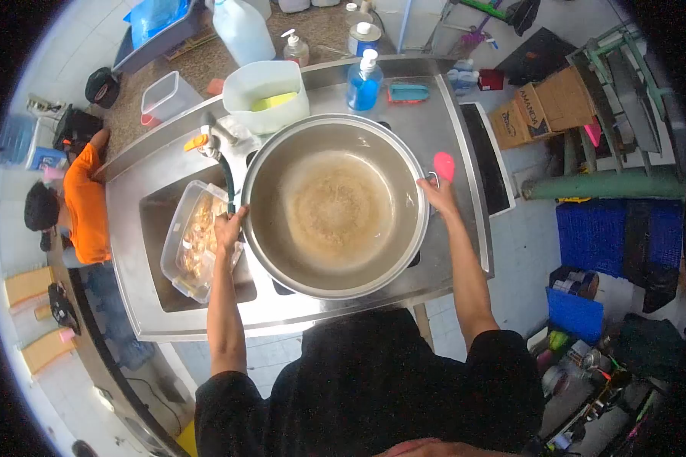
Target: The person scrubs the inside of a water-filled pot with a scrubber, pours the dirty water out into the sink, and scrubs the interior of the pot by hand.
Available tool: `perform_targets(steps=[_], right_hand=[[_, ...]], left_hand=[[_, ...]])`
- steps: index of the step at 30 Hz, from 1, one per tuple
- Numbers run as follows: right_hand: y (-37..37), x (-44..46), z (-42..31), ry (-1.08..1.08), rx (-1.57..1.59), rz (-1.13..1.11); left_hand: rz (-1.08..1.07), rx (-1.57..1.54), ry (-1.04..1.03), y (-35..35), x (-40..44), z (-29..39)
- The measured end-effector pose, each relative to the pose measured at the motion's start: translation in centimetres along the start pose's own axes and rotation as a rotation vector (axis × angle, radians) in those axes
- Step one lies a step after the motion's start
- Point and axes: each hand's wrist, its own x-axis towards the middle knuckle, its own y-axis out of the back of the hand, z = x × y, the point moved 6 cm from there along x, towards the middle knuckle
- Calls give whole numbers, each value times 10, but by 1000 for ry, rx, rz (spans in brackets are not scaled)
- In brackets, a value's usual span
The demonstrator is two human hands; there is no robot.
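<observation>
A large, wide metal pot (404, 175) sits over the counter to the right of the sink basin, its inside facing up. Brownish residue stains its bottom. My left hand (229, 228) is closed at the pot's left side, where the handle is hidden by my fingers. On the opposite side, my right hand (440, 196) grips the pot's wire-like handle. A pink rounded object (444, 165) lies right by my right fingers; I cannot tell whether they touch it. Below the tap, a clear plastic container (177, 255) with pale scraps and liquid sits in the basin.
Behind the pot stand a whitish tub (244, 95), a blue soap bottle (363, 84) and a brush (408, 93). A tap with an orange lever (197, 143) and dark hose rises by the basin (152, 228). A person in an orange shirt (85, 206) is at the left.
</observation>
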Motion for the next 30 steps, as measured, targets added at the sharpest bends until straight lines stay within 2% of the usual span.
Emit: perform_targets(steps=[4,6,9,12,15,23,28,30], right_hand=[[6,-20,-36,-81,-172,-34],[4,-28,-43,-91,-149,6],[-1,-19,-14,-108,-164,12],[-8,-20,-10,-131,-185,-43],[-9,-20,-4,-158,-200,-52],[-12,-12,16,-149,-211,-30],[-4,-12,15,-146,-302,24],[-6,-21,11,-111,-268,38]], left_hand=[[14,-4,-8,-12,20,-15],[47,24,-31,-14,22,-17],[60,74,-68,-21,21,-24],[30,82,-76,-28,48,-71],[59,114,-53,-27,32,-49],[52,166,-16,-36,50,-69],[4,200,-19,-31,39,-50],[-109,189,7,-27,28,-34]])
